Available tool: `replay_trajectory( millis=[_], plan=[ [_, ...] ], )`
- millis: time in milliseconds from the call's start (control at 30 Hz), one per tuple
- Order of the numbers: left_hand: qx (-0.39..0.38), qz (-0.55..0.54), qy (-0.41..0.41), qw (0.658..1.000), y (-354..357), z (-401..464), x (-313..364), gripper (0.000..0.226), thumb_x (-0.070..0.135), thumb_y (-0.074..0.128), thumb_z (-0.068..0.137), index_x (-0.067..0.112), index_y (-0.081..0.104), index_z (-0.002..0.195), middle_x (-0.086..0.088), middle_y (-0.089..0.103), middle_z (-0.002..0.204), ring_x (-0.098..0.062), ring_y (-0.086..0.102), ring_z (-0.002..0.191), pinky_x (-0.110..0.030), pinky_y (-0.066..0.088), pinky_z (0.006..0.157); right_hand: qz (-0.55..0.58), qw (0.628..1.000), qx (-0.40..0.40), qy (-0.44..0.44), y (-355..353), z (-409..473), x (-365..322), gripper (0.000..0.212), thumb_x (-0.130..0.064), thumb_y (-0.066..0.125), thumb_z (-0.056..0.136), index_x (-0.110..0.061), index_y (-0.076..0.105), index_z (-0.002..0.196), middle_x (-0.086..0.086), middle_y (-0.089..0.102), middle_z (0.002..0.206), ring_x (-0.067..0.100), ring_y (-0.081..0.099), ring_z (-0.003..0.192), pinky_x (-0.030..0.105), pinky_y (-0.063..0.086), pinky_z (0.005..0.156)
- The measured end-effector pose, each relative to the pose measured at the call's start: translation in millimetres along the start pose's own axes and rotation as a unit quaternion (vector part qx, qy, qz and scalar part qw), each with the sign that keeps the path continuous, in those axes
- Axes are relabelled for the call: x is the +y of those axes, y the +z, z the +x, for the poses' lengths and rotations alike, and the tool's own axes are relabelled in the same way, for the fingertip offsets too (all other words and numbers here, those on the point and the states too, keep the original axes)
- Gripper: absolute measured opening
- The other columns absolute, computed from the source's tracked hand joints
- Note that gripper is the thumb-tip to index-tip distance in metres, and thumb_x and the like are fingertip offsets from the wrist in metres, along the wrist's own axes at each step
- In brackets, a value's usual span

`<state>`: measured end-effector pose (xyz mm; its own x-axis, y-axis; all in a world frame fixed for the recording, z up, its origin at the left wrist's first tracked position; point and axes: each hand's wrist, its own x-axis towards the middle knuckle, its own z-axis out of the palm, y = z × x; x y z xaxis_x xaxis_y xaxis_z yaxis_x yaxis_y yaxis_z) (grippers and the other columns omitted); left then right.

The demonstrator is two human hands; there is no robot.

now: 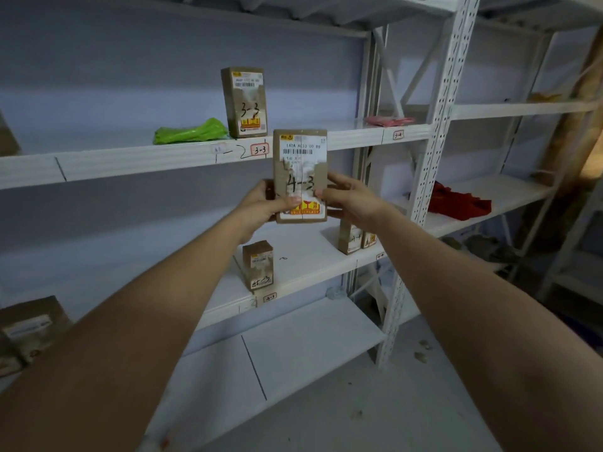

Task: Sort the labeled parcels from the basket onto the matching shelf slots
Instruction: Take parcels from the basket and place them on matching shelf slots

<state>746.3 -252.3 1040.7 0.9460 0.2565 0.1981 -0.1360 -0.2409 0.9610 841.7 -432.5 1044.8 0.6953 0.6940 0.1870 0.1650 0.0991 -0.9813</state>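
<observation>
A brown cardboard box (300,176) marked "4-3" by hand is held upright in the air in front of the white shelving (434,132), between the two middle boards. The left hand (266,205) grips its lower left edge, thumb across the front; the right hand (347,199) pinches the right edge, and its fingers behind the box are hidden. Below, at the front edge of the lower board, a smaller box (259,265) also marked "4-3" stands above a tag (270,297) too blurred to read surely. To the right, another box (355,238) is partly hidden by the right wrist. On the upper board a box marked "3-3" (244,102) stands above a red "3-3" tag (260,150), with a green bag (191,131) just beside it. A red bundle (456,202) lies on the next rack. Blurred boxes (27,331) are cut off at the left edge.
</observation>
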Motion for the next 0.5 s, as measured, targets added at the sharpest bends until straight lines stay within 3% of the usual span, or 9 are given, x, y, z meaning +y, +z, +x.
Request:
replay_trajectory(
  millis=[133,267,400,500],
  plan=[
    [-0.003,0.018,-0.046,0.999,21.1,13.6,-39.7,0.064,0.019,0.075,0.077,0.013,0.041,0.131,-0.003,0.06,0.122,-0.021,0.062,0.107,-0.032,0.051,0.092,0.024,0.999,-0.01,0.045,-21.3,10.7,40.2,0.065,-0.002,0.065,0.082,-0.017,0.042,0.141,0.006,0.068,0.113,0.028,0.062,0.111,0.045,0.044,0.104],
    [0.005,-0.007,-0.086,0.996,30.5,39.4,-87.1,0.059,0.016,0.074,0.077,0.013,0.044,0.128,0.0,0.061,0.117,-0.019,0.061,0.104,-0.024,0.051,0.082,0.043,0.995,-0.015,0.09,-33.6,37.9,84.8,0.066,0.003,0.064,0.083,-0.017,0.041,0.142,0.006,0.067,0.113,0.024,0.063,0.107,0.038,0.048,0.098],
    [0.008,-0.03,-0.121,0.992,29.6,72.8,-142.6,0.064,0.015,0.077,0.075,0.014,0.044,0.13,-0.003,0.06,0.123,-0.02,0.06,0.11,-0.03,0.049,0.092,0.039,0.991,-0.025,0.127,-41.9,73.5,131.9,0.065,0.006,0.062,0.083,-0.018,0.042,0.141,0.002,0.067,0.112,0.02,0.062,0.106,0.036,0.046,0.099],
    [0.018,-0.037,-0.141,0.989,29.3,97.6,-181.5,0.066,0.011,0.077,0.075,0.012,0.044,0.132,-0.003,0.061,0.123,-0.019,0.06,0.108,-0.026,0.048,0.087,0.036,0.986,-0.024,0.163,-48.1,103.9,166.4,0.061,0.01,0.06,0.083,-0.016,0.044,0.136,0.0,0.066,0.113,0.019,0.063,0.105,0.034,0.048,0.098]
  ],
)
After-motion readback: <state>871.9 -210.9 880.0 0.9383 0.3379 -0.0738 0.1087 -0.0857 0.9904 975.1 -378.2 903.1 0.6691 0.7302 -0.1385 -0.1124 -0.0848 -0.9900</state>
